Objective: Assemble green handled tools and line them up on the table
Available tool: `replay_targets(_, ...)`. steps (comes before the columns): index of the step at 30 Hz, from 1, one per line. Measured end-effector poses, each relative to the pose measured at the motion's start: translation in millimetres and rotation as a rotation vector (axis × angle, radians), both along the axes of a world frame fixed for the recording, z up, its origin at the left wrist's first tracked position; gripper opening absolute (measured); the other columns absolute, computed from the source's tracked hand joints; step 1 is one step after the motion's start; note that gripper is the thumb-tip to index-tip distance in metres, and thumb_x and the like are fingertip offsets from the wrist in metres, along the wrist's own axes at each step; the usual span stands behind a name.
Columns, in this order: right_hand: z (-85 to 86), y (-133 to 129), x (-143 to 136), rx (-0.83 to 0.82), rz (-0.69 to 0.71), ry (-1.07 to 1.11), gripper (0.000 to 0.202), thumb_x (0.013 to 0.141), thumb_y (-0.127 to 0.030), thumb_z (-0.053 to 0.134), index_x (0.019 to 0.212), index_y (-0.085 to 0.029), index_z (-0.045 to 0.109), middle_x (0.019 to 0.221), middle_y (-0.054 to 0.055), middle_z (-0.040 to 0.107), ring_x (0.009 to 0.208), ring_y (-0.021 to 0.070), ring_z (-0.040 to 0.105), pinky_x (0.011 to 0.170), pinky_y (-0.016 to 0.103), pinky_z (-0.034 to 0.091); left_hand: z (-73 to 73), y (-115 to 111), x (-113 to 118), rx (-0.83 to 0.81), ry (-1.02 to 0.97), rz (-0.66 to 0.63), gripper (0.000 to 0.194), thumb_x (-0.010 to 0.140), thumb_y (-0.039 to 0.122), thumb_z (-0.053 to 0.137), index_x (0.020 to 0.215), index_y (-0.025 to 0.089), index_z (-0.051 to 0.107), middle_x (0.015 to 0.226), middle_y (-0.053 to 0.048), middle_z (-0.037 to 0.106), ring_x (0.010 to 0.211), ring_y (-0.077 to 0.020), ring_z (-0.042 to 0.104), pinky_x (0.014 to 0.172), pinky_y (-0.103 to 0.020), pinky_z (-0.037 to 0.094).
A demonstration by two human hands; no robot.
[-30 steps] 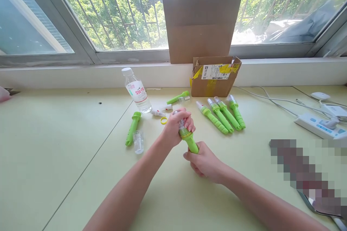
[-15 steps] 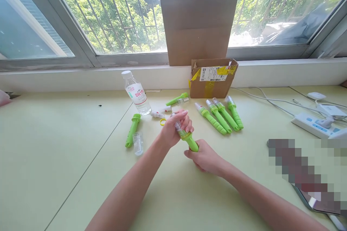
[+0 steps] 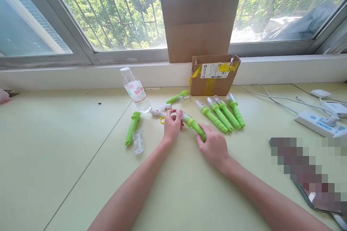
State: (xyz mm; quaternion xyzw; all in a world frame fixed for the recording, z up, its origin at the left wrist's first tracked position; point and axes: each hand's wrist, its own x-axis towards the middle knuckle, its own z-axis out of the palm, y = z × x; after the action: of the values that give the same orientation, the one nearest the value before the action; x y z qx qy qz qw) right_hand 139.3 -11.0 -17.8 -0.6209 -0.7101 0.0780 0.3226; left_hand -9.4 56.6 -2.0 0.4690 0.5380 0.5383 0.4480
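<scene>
A green stick with a clear cap [image 3: 193, 123] slants between my hands, its cap toward the upper left. My right hand [image 3: 214, 145] is closed round its lower green end. At the capped end, my left hand [image 3: 173, 124] has its thumb and fingers pressed on the clear tip. Several capped green sticks [image 3: 214, 117] lie side by side to the right. An uncapped green stick [image 3: 132, 129] and a clear cap [image 3: 138, 142] lie at the left. White tubes [image 3: 158, 112] and a yellow ring [image 3: 162, 120] are just beyond my left hand.
A water bottle [image 3: 137, 92] stands at the back left. Behind the sticks is an open cardboard box [image 3: 211, 83]. Another green stick [image 3: 177, 96] lies beside a clear cap near it. A power strip [image 3: 320, 122] with cables and a phone [image 3: 306, 196] are on the right.
The stick has tilted lower and shifted right with my right hand. My left hand has loosened from round the clear cap to a fingertip hold at its end.
</scene>
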Motion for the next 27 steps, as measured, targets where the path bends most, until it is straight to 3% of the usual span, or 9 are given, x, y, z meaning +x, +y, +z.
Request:
replay_targets(3,-4.4,5,5,0.069,-0.071,-0.078,0.037,0.085,-0.018,0.045,0.121,-0.015,0.055,0.098,0.012,0.064,0.082,0.0229,0.06,0.065,0.031,0.045,-1.1,-3,1,0.017,0.058,-0.027,0.039,0.08,0.051,0.057,0.102,0.021,0.045,0.06,0.004,0.057,0.05,-0.0111,0.053,0.046,-0.021,0.042)
replay_targets(8,-9.5,11,9,0.152,-0.083,-0.104,0.04,0.084,-0.009,0.041,0.121,-0.016,0.055,0.102,0.013,0.06,0.095,0.0264,0.055,0.077,0.037,0.047,-3.9,-5,1,0.038,0.176,-0.062,0.026,0.083,0.042,0.054,0.096,0.021,0.048,0.062,0.003,0.057,0.054,-0.0111,0.054,0.052,-0.021,0.043)
replay_targets(13,-6.5,6,4,0.251,-0.081,-0.186,0.044,0.081,-0.005,0.041,0.121,-0.013,0.056,0.125,0.019,0.044,0.111,0.0317,0.044,0.089,0.045,0.041,-5.8,-10,5,0.176,0.533,-0.119,0.016,0.087,0.036,0.046,0.086,0.021,0.051,0.062,0.002,0.057,0.057,-0.0124,0.054,0.056,-0.023,0.039)
replay_targets(18,-0.4,-6,-6,0.32,0.078,-0.144,0.038,0.082,-0.007,0.044,0.115,-0.017,0.06,0.122,0.016,0.049,0.112,0.0294,0.045,0.09,0.044,0.04,-7.3,-20,12,0.346,0.981,-0.307,0.011,0.083,0.02,0.046,0.086,0.021,0.056,0.077,-0.001,0.065,0.066,-0.0146,0.058,0.059,-0.025,0.037)
replay_targets(21,1.6,-9,-8,0.321,0.178,-0.083,0.031,0.083,-0.008,0.044,0.106,-0.016,0.062,0.115,0.014,0.054,0.105,0.0265,0.05,0.086,0.04,0.043,-8.0,-24,13,0.396,1.133,-0.419,0.014,0.079,0.015,0.047,0.085,0.02,0.058,0.084,-0.003,0.067,0.07,-0.0161,0.059,0.057,-0.026,0.036)
replay_targets(27,0.2,-4,-4,0.251,0.24,0.032,0.029,0.083,-0.01,0.042,0.102,-0.016,0.063,0.112,0.013,0.055,0.095,0.0218,0.055,0.077,0.033,0.048,-7.7,-24,14,0.358,1.236,-0.405,0.014,0.081,0.019,0.047,0.085,0.02,0.06,0.083,-0.005,0.065,0.068,-0.0173,0.06,0.056,-0.027,0.036)
